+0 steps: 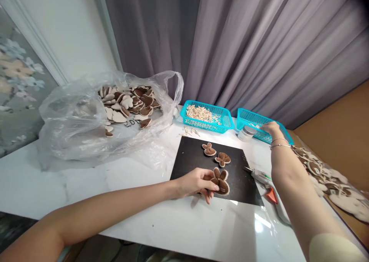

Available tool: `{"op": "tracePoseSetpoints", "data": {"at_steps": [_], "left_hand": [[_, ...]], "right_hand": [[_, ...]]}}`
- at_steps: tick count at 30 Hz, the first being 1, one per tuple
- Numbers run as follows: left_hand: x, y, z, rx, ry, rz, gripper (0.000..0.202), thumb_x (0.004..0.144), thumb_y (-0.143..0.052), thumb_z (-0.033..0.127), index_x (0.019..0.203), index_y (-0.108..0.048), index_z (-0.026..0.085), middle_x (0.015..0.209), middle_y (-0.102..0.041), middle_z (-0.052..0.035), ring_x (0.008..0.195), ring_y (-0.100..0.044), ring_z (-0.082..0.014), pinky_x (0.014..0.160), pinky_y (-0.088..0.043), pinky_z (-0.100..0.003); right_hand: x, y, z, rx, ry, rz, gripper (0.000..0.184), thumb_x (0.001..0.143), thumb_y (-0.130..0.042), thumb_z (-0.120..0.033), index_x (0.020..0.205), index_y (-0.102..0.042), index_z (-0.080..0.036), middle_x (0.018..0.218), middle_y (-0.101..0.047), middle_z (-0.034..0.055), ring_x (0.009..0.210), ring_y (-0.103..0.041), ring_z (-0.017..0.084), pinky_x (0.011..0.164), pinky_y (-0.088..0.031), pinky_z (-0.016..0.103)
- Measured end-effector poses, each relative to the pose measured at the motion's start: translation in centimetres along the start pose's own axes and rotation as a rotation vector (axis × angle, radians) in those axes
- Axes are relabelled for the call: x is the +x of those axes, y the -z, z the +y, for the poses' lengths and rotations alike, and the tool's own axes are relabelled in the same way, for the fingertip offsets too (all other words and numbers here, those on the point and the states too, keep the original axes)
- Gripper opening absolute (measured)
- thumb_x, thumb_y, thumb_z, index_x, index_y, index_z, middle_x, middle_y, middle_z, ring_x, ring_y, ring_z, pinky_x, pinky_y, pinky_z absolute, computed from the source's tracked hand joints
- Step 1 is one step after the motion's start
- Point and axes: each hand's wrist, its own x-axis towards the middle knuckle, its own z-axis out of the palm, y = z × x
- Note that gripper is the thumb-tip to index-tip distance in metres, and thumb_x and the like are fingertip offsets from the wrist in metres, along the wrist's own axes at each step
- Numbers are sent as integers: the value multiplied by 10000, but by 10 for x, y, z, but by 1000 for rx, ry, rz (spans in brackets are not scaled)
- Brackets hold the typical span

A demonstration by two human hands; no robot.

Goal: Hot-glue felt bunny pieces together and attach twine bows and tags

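Note:
My left hand (200, 183) pinches a brown fabric piece with pale fluffy edges and two ear-like lobes (221, 179), held above the front part of a black mat (184, 158). Two similar brown pieces lie farther back on the mat, one flat brown piece (209, 149) and another brown piece (223, 159). My right hand (271, 127) reaches into the right blue basket (245, 114), which holds some small pale bits. Its fingers look drawn together at the tips, but what they hold is too small to make out.
Left stands a clear plastic bag (72, 139) of fabric pieces. A blue basket (207, 128) holds many small pale sticks. Near my right arm are a lidded jar (246, 133), a glue gun (261, 175) with an orange trigger, and a pile of fabric pieces (331, 177). A curtain hangs behind.

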Motion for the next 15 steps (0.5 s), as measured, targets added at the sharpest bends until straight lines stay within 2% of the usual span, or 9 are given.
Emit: {"op": "tracePoseSetpoints", "data": {"at_steps": [3, 7, 11, 15], "left_hand": [[0, 0, -1, 9, 4, -9, 259, 671, -716, 276, 841, -589, 128, 611, -575, 23, 516, -561, -92, 510, -503, -233], [-1, -1, 1, 11, 14, -2, 254, 679, -705, 271, 854, -594, 125, 596, -575, 23, 512, -553, -89, 510, -497, -227], [-1, -3, 3, 15, 13, -4, 227, 685, -690, 245, 857, -594, 132, 598, -575, 27, 500, -551, -90, 507, -492, -230], [-2, -6, 4, 46, 5, 3, 171, 697, -674, 222, 812, -591, 128, 608, -558, 30, 515, -547, -86, 521, -495, -232]], "right_hand": [[3, 1, 8, 72, -227, -101, 255, 870, -573, -303, 1092, -586, -180, 1140, -574, 78, 1001, -580, 205, 809, -496, 328], [6, 7, 12, 213, -353, -136, 284, 881, -556, -303, 1119, -565, -148, 1135, -575, 97, 965, -591, 193, 797, -507, 352], [5, 22, 3, 346, -333, -61, 305, 861, -587, -297, 1108, -569, -120, 1104, -584, 100, 959, -598, 209, 758, -516, 343], [-5, 46, -27, 487, -152, 59, 222, 832, -618, -176, 1030, -603, -77, 995, -632, 113, 820, -636, 152, 708, -526, 275]]}}
